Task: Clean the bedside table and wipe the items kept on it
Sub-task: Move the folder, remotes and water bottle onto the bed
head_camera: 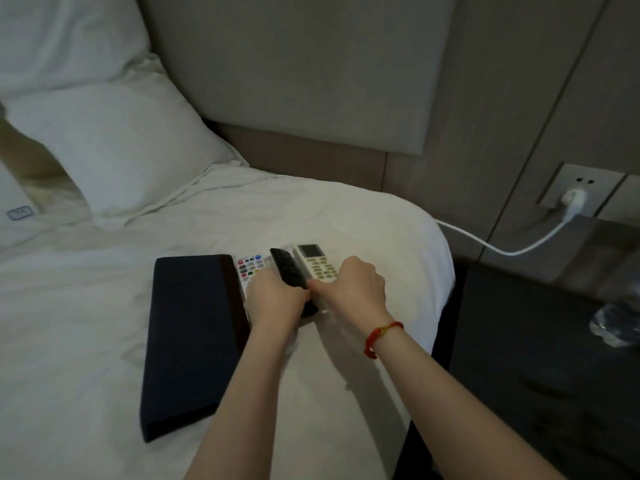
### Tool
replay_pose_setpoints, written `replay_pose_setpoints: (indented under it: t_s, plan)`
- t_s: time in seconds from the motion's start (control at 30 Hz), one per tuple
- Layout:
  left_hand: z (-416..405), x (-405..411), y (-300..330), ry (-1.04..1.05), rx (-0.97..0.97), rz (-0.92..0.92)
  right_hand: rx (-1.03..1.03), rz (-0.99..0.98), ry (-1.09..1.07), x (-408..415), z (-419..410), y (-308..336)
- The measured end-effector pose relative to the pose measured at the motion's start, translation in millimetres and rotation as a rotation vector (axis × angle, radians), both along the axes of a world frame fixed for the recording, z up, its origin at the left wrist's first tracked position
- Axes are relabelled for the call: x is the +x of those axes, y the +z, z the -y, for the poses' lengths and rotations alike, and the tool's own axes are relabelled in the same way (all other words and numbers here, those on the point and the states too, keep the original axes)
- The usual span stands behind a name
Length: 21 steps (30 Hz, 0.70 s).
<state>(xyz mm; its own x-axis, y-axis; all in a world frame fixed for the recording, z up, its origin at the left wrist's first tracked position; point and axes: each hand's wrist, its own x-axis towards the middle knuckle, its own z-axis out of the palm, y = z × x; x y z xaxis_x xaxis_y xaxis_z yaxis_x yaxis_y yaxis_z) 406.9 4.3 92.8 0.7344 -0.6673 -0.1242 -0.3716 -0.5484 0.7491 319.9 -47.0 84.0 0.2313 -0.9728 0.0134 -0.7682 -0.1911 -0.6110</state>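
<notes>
— Where are the items from the bedside table?

— On the bed (104,323), on the white sheet. A dark flat folder (188,341) lies to the left, and just beside its right edge three remotes sit side by side: a white remote with coloured buttons (250,265), a black remote (288,268) in the middle, and a white remote with a small screen (317,263) on the right.

— And the person's hands?

— Both are down on the near ends of the remotes. The left hand (277,301) has its fingers curled over the coloured-button remote and the black one; its grip looks clenched on the black remote, though the fingertips are hidden. The right hand (353,285), with a red bracelet (381,337) at the wrist, is curled at the near end of the screen remote. Whether that grip actually holds it cannot be told.

— The tabletop itself?

— The dark tabletop (519,323) stands right of the bed. A clear plastic bottle (618,323) rests at its far right edge, blurred. A white cable (502,249) runs from a wall socket (575,194) toward the bed.
</notes>
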Motion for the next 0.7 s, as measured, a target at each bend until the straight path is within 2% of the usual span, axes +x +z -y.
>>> replay_pose_setpoints:
  t_s: [0.2, 0.33, 0.47, 0.6, 0.7]
  plan:
    - [2, -8, -5, -0.044, 0.007, 0.104, 0.027, -0.078, -0.001, 4, 7, -10]
    - [8, -9, -6, -0.112, 0.053, 0.077, 0.055, -0.087, 0.02, 1, 7, -15]
    - [13, -12, -4, -0.152, 0.007, 0.029, 0.042, -0.021, -0.031, -10, 10, -10]
    - [22, -28, 2, -0.169, -0.06, 0.099, -0.048, 0.09, -0.124, -35, 15, 0]
    - [37, -56, 8, -0.267, -0.163, 0.097, -0.085, 0.146, -0.181, -66, 23, 3]
